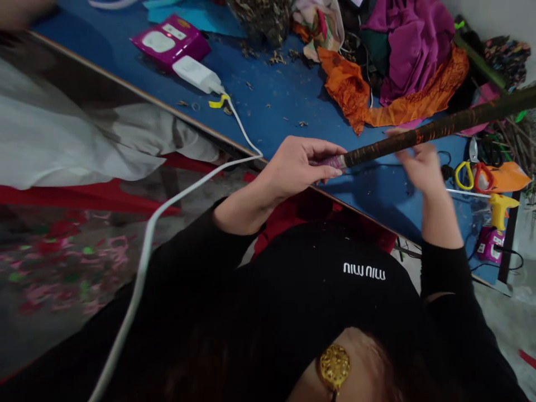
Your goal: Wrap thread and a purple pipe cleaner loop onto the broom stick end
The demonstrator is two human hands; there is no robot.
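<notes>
A long dark stick [464,118], banded with thin orange-brown rings, slants above the blue table from the centre out past the right edge. My left hand [291,166] is closed round its near end, where a pink and white wrapping [335,162] shows between thumb and fingers. Close to the stick's middle, my right hand [426,167] is smeared by motion. Its fingers lie partly behind the stick, so their grip is unclear. Orange patterned cloth [345,84] lies just beyond the stick.
On the blue table [288,106] sit a purple socket box [171,42] with a white cable [157,218], purple cloth [414,44] and dried plant bits [263,19]. Scissors [464,174] and a yellow glue gun [499,209] lie at the right. White fabric [75,128] hangs at left.
</notes>
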